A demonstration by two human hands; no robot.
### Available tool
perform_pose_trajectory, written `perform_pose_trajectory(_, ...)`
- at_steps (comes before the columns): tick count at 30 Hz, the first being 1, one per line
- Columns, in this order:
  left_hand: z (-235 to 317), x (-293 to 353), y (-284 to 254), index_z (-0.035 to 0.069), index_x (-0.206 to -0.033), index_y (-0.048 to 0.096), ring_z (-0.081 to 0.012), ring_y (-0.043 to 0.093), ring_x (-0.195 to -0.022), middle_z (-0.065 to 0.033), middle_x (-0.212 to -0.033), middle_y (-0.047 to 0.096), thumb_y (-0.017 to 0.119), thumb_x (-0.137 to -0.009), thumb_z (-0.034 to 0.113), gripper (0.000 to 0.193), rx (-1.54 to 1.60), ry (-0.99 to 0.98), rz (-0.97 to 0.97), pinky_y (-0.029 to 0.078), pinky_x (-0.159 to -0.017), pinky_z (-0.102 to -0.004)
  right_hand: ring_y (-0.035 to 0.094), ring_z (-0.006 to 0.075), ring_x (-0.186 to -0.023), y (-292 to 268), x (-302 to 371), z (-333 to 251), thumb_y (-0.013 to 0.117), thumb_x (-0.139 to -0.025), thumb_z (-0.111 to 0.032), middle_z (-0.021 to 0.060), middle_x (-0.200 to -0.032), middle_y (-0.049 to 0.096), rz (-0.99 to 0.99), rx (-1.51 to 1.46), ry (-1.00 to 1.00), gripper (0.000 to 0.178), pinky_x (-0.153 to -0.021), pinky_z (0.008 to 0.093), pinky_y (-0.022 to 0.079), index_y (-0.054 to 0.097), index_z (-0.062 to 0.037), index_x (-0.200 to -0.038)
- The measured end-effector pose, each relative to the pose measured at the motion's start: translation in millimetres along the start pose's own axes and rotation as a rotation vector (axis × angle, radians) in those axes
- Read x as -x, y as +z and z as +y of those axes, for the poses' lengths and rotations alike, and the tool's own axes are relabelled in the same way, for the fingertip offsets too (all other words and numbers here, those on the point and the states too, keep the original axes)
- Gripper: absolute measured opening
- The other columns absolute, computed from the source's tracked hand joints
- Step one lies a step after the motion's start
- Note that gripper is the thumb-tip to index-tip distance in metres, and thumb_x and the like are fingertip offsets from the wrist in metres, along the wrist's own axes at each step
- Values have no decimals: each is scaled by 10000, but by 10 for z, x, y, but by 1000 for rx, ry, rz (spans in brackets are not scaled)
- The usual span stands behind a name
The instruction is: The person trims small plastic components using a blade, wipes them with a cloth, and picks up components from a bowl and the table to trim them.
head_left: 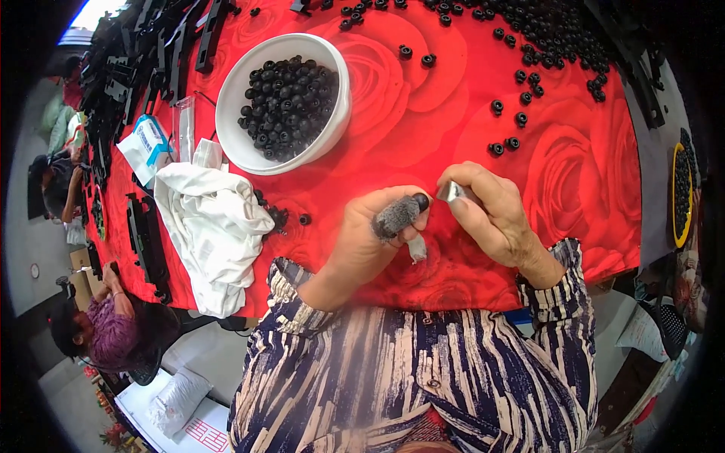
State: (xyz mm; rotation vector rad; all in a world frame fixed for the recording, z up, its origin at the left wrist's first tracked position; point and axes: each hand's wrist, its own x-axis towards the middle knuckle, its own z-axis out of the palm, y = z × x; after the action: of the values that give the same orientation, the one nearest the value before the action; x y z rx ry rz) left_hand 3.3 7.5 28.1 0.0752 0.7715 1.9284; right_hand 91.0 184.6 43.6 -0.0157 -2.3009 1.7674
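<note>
My left hand (362, 235) pinches a small round black plastic part (421, 201) at its fingertips. A fuzzy grey covering (397, 217) sits along the thumb side of that hand, and a whitish wrap (417, 248) shows below it. Just to the right, my right hand (495, 219) is closed on a small shiny metal piece, blade-like in shape (451, 192); its exact kind is hard to make out. The metal piece is a short gap away from the black part. Left of my hands, several similar black parts (278, 217) lie beside a crumpled white cloth (211, 234).
A white bowl (341, 113) of black parts stands on the red rose-patterned tablecloth (581, 189). More loose parts (555, 34) spread across the far right. Long black plastic pieces (143, 75) pile up at the far left. A person in purple (113, 328) sits at left.
</note>
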Motion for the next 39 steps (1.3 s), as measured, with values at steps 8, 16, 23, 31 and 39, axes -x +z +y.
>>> perform_pose_trajectory(8, -32, -11, -27, -32, -1095, 564, -98, 534, -691, -78, -839, 581, 542, -882, 109, 257, -25, -25, -67, 492, -621, -238, 581, 252, -632, 22, -11, 71, 561, -819, -32, 140, -757, 555, 13, 85, -42, 172, -552, 318, 442, 555, 30, -980)
perform_pose_trajectory(16, -40, -5, -49, -21, -1106, 564, -98, 538, -688, -82, -847, 586, 524, -901, 123, 254, -63, -55, -19, 505, -614, -246, 457, 173, -566, 36, -4, 120, 545, -838, -63, 85, -688, 468, -6, 74, -76, 171, -513, 290, 357, 552, 44, -971)
perform_pose_trajectory(23, -43, -7, -52, -18, -1122, 560, -100, 540, -688, -82, -852, 586, 517, -909, 132, 264, -83, -44, 5, 520, -607, -254, 448, 163, -550, 20, -9, 113, 551, -828, -50, 77, -675, 462, -25, 109, -93, 163, -498, 282, 347, 559, 39, -964)
perform_pose_trajectory(31, -48, -19, -87, -17, -1119, 558, -107, 535, -694, -72, -839, 571, 510, -908, 128, 260, -59, -47, -26, 523, -600, -263, 444, 162, -543, 36, -14, 137, 556, -819, -32, 73, -664, 455, -16, 102, -115, 155, -493, 281, 343, 564, 41, -956)
perform_pose_trajectory(39, -45, -1, -42, -18, -1108, 560, -108, 538, -705, -61, -845, 573, 518, -902, 126, 254, -92, -52, 10, 517, -593, -272, 444, 173, -537, 39, -20, 162, 575, -811, -30, 75, -646, 448, -37, 104, -115, 166, -493, 286, 345, 561, 49, -956)
